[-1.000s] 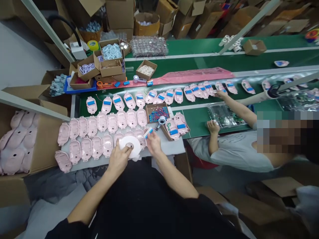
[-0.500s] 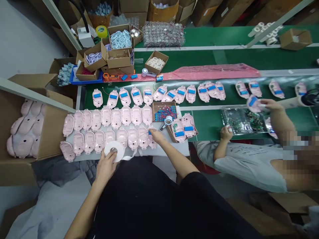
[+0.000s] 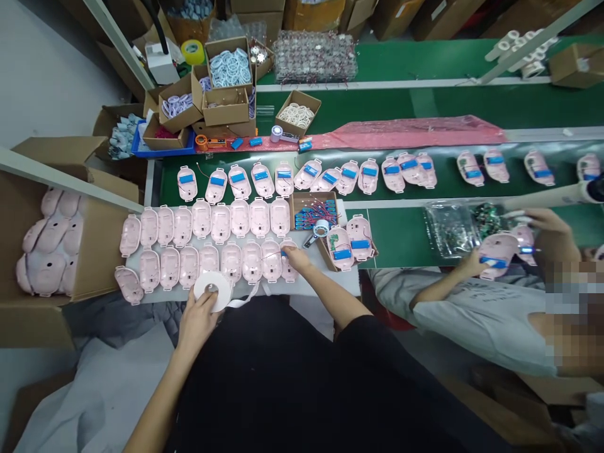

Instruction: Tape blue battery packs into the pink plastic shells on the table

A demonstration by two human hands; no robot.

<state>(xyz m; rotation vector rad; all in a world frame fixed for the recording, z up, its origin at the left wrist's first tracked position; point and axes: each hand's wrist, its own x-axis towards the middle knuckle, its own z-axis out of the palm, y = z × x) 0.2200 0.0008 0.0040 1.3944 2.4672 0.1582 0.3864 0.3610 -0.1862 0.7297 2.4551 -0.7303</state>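
Observation:
My left hand (image 3: pixel 201 318) grips a white roll of tape (image 3: pixel 213 290) at the near edge of the work board, with a loose strip trailing to the right. My right hand (image 3: pixel 296 257) presses its closed fingertips onto a small blue battery on the rightmost pink shell (image 3: pixel 285 259) in the near row. Two rows of empty pink shells (image 3: pixel 202 220) lie on the grey board. A small cardboard box of blue batteries with wires (image 3: pixel 313 212) stands just beyond my right hand.
A row of pink shells with batteries (image 3: pixel 302 176) lies on the green conveyor. A co-worker at the right holds a pink shell (image 3: pixel 497 248) over a bag of circuit boards (image 3: pixel 450 226). A carton of pink covers (image 3: pixel 44 245) stands at the left; part boxes (image 3: pixel 226 104) stand behind.
My right hand has gone from the tape roll to the rightmost near shell. My left hand drew the roll back toward me. The co-worker picked up a shell and brought it in.

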